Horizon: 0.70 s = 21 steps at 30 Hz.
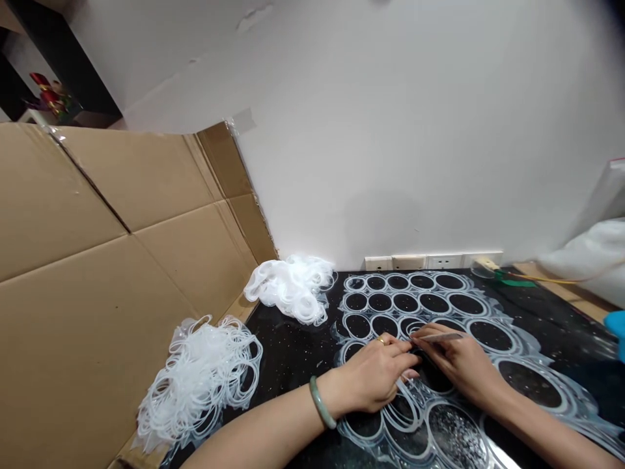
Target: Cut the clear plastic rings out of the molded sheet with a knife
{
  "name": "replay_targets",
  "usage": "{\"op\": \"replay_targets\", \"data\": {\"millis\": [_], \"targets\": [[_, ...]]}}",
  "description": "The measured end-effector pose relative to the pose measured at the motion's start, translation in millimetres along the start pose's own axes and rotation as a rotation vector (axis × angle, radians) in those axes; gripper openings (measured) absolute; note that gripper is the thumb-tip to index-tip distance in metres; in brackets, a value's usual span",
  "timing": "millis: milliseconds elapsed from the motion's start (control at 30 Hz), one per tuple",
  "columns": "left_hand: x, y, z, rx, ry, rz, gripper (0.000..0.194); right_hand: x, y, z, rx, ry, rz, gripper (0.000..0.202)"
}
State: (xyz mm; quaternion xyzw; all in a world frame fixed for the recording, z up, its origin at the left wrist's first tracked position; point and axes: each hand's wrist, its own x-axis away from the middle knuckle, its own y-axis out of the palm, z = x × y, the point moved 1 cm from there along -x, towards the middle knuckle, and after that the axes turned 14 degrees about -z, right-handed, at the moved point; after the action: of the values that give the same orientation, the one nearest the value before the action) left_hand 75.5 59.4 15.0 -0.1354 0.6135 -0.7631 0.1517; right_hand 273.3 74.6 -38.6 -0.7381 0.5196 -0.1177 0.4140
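Note:
A sheet of joined translucent white rings (405,302), in rows of differing sizes, lies on the black tabletop. My left hand (374,376), with a green bangle and a gold ring, is closed low over the sheet's middle. Several loose white rings (406,410) hang from under its palm and fingers. Just right of it, my right hand (461,365) pinches a thin, pale, flat tool (442,337); its exact kind I cannot make out. Both hands' fingertips come close together over one ring in the third row.
A tangled heap of white rings (209,374) rests at the left beside a cardboard barrier (161,215). Another white pile (293,286) lies against the wall. Wall sockets (442,262) line the back edge. A yellow cable (561,280) and white bag (596,257) are at right.

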Motion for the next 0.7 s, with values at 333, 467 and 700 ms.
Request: {"op": "replay_targets", "data": {"millis": [333,467,700], "targets": [[-1.2,2.8,-2.1,-0.069,-0.006,0.01,0.032,-0.3,-1.2,2.9,0.015,0.011,0.019,0.033],[-2.9,1.0,-2.2,-0.084,-0.002,0.002,0.026,1.3,1.4,-1.6,0.091,-0.018,0.013,0.035],[-3.7,-3.2,0.3,-0.063,-0.016,0.0,0.025,1.4,-0.7,-14.6,0.207,-0.011,0.024,0.036]]}}
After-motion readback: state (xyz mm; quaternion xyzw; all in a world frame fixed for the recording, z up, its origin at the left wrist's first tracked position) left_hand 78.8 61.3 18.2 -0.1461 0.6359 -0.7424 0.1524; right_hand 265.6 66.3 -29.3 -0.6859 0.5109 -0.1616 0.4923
